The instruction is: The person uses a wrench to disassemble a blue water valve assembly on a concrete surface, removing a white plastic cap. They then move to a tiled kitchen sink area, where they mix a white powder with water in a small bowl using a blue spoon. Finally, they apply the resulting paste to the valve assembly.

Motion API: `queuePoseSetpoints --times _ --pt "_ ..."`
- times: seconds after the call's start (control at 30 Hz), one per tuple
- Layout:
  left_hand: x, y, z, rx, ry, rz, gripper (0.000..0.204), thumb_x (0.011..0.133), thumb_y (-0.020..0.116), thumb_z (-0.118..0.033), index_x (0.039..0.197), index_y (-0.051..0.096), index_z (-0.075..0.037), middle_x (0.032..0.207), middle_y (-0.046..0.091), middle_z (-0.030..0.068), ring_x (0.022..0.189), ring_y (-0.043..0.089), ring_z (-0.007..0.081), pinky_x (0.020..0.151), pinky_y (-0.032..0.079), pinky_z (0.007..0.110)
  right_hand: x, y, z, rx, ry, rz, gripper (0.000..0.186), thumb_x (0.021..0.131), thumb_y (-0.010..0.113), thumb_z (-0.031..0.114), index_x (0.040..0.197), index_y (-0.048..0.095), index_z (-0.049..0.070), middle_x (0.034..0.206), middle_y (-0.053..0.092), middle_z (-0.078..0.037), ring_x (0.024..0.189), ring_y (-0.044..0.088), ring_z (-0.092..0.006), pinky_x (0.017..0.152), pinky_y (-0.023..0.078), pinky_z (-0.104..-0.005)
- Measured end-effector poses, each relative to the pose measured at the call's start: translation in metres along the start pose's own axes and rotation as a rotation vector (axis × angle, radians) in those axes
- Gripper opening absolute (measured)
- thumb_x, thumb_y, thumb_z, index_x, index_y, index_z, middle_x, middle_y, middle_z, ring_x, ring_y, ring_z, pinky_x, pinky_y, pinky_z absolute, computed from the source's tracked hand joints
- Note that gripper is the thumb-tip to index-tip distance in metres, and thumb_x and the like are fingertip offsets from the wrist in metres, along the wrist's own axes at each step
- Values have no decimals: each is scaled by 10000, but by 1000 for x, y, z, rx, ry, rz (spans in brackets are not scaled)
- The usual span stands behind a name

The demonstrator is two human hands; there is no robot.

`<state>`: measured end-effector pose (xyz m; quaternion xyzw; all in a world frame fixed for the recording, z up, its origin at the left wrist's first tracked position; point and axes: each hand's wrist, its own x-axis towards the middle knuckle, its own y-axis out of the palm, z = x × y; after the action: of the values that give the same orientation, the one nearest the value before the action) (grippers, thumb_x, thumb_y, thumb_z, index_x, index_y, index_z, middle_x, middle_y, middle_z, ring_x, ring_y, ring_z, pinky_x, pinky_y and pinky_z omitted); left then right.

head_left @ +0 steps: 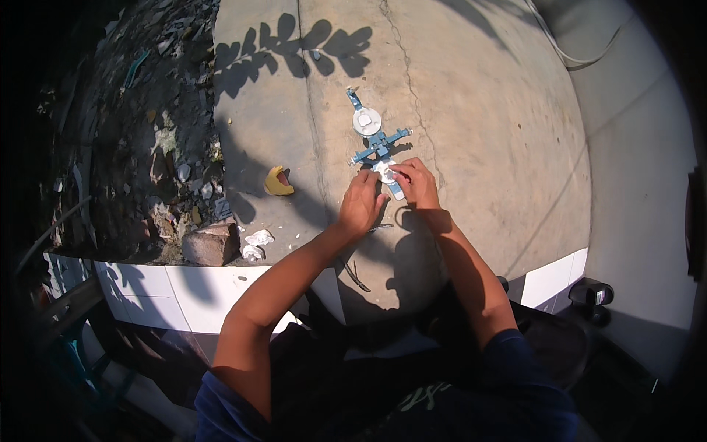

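Observation:
On the sunlit concrete lies a blue cross-shaped plastic frame (379,144) with short arms and metal-looking tips. A white round disc (366,121) sits on its far part. Over its near part is a second white piece (384,171), partly covered by fingers. My left hand (359,202) steadies the frame from the left, fingers curled at the white piece and thumb beside the near blue arm. From the right, my right hand (417,186) pinches at the same white piece with thumb and fingers. What lies under the fingertips is hidden.
A curved yellow piece (278,181) lies to the left. A dark thin strip (355,275) is near my forearms. A stone (211,244) and white fragments (258,238) stand by the tiled edge (213,283). Rubble (173,147) borders the far left, a wall (633,162) the right.

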<state>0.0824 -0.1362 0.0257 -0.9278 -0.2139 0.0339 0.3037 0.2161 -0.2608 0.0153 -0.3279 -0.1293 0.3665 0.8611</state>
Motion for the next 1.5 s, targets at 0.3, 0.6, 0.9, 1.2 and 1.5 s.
queuePoseSetpoints --times 0.3,0.6,0.9,1.2,1.5 --pt "5 67 7 -133 -188 -386 421 753 782 -44 1153 658 3 1096 627 156 956 624 317 850 513 370 12 -15 -24 60 -148 117 201 831 693 52 1029 718 25 926 632 -133 819 647 -265 712 520 -336" --pt "10 70 1 -72 -235 -418 338 758 790 -86 1083 718 -25 1085 664 149 993 634 316 861 511 379 15 -12 -31 55 -146 131 263 809 711 12 1067 725 63 981 644 -114 846 663 -235 715 535 -315" --pt "11 82 6 -79 -256 -502 237 797 738 -68 1033 732 -48 1057 678 128 921 635 310 795 509 386 27 -9 -50 52 -195 207 269 799 713 -1 1049 734 96 1003 671 -71 815 700 -209 681 562 -287" --pt "12 86 2 -114 -314 -548 234 789 745 -32 1022 738 -39 1051 676 134 933 642 289 812 508 372 23 -3 -52 -40 -202 134 189 841 713 137 1023 759 161 954 675 -20 764 700 -178 646 553 -291" --pt "10 86 4 -196 -270 -593 316 737 755 19 1045 700 -28 1074 676 122 988 643 300 868 501 370 22 -11 -43 -71 -235 169 265 815 703 84 1070 741 145 989 678 -57 804 697 -224 676 563 -313"
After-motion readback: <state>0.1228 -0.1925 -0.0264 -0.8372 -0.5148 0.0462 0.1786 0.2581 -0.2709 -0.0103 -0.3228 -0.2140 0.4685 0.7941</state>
